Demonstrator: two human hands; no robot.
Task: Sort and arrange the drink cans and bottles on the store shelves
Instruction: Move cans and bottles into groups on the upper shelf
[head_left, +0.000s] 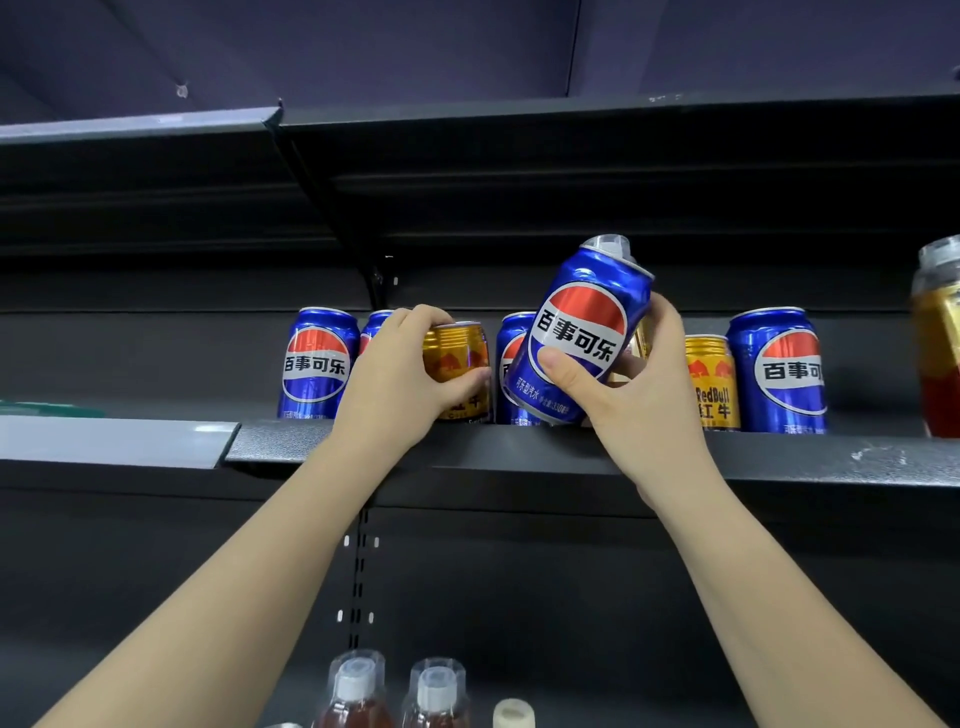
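Observation:
My right hand (631, 387) grips a blue Pepsi can (582, 322), lifted and tilted left above the dark shelf (519, 452). My left hand (400, 374) is wrapped around a gold Red Bull can (457, 358) that stands on the shelf. A blue Pepsi can (317, 364) stands at the left end of the row, and another blue can (376, 325) peeks out behind my left hand. A third blue can (511, 364) is partly hidden behind the lifted one. Further right stand a gold Red Bull can (711, 382) and a blue Pepsi can (779, 371).
A bottle of amber and red drink (940, 343) stands at the shelf's far right edge. Below, the caps of wrapped tea bottles (356, 686) (436, 691) and a beige cap (514, 714) show. Another dark shelf (571, 135) hangs close overhead.

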